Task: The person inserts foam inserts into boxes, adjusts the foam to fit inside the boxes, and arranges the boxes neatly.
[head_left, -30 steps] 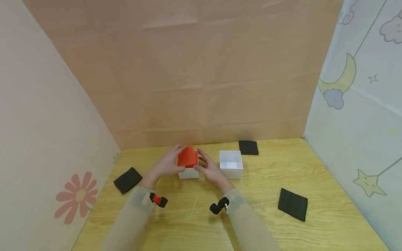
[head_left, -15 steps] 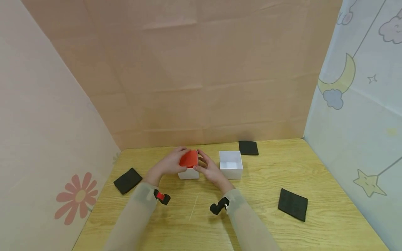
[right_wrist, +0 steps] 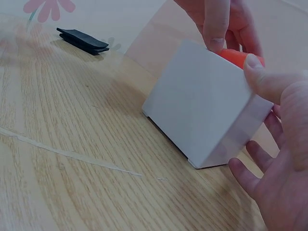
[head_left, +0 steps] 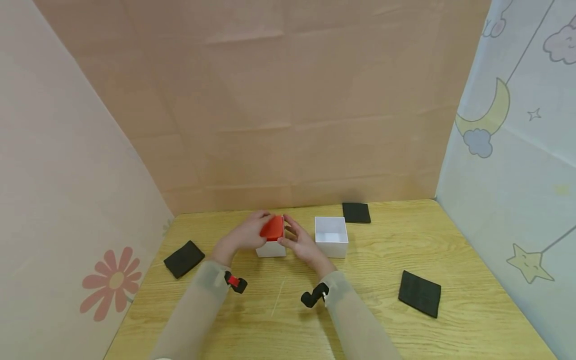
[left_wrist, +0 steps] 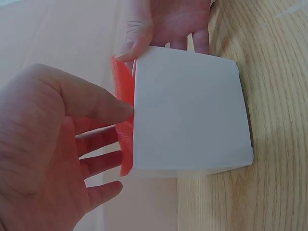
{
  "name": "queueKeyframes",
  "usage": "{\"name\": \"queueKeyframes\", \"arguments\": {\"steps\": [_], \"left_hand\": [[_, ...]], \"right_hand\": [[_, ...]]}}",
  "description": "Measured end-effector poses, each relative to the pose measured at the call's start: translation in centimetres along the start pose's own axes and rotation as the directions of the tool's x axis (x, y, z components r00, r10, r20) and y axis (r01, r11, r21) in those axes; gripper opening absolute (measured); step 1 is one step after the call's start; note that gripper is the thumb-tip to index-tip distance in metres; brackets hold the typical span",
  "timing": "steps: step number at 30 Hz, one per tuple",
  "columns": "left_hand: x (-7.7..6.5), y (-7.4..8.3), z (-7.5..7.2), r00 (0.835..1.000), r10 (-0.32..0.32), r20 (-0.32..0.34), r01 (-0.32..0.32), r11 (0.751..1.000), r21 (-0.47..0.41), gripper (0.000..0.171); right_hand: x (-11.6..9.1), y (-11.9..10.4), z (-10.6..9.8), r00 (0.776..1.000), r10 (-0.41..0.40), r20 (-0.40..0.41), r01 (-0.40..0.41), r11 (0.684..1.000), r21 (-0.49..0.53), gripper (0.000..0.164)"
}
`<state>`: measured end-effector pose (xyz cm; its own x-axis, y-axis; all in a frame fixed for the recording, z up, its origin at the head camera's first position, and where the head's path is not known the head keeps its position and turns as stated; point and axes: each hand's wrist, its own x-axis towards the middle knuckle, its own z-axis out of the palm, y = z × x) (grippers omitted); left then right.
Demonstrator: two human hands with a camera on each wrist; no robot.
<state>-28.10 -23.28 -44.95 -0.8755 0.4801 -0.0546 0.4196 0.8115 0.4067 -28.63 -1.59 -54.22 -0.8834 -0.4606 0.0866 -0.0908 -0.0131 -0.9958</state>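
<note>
In the head view a red folded cloth lies in the mouth of the left white box. My left hand reaches over the box from the left. Its thumb presses at the near rim, and its loosely bent fingers touch the red cloth, which stands slightly above the rim in the left wrist view. My right hand holds the box at its right side, its thumb on the top corner by the cloth and its fingers along the side wall. The box's inside is mostly hidden.
A second white box, with nothing visible inside, stands to the right. Black folded cloths lie at the left, behind that box and at the right front. A paper-covered wall rises behind the wooden table.
The red cloth, tilted up above the box a second ago, now lies lower and flatter in its mouth. My left hand has shifted slightly right; my right hand stays on the box.
</note>
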Motion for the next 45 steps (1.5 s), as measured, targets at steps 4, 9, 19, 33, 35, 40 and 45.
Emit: {"name": "queueKeyframes", "arguments": {"steps": [4, 9, 19, 33, 35, 40, 45], "left_hand": [[0.0, 0.0, 0.5, 1.0, -0.01, -0.003, 0.01, 1.0, 0.004, 0.069], [-0.1, 0.0, 0.7, 1.0, -0.005, -0.02, 0.004, 0.999, -0.043, 0.065], [0.1, -0.2, 1.0, 0.997, 0.018, -0.081, -0.019, 1.0, -0.019, 0.059], [0.3, -0.3, 1.2, 0.997, -0.007, -0.072, 0.008, 1.0, 0.011, 0.056], [0.4, -0.3, 1.2, 0.997, -0.016, -0.074, 0.018, 1.0, 0.014, 0.056], [0.8, -0.4, 1.3, 0.994, -0.031, -0.103, 0.037, 0.998, 0.05, 0.053], [1.2, -0.1, 1.3, 0.991, -0.009, -0.137, 0.02, 0.997, 0.074, 0.052]], "right_hand": [[0.0, -0.1, 0.1, 1.0, 0.008, -0.004, -0.008, 1.0, -0.002, 0.085], [-0.2, -0.1, 0.1, 1.0, 0.027, -0.007, -0.027, 1.0, -0.01, 0.084], [-0.1, -0.1, 0.0, 1.0, 0.024, -0.004, -0.024, 1.0, -0.003, 0.084], [-0.2, 0.5, -0.3, 1.0, -0.001, -0.002, 0.001, 0.999, -0.033, 0.093], [-0.3, 0.6, -0.3, 1.0, -0.019, 0.008, 0.019, 0.999, -0.04, 0.095], [-0.3, 0.5, 0.0, 1.0, -0.029, 0.002, 0.029, 0.996, -0.09, 0.094], [-0.3, 0.4, 0.2, 1.0, -0.028, -0.011, 0.026, 0.993, -0.114, 0.093]]}}
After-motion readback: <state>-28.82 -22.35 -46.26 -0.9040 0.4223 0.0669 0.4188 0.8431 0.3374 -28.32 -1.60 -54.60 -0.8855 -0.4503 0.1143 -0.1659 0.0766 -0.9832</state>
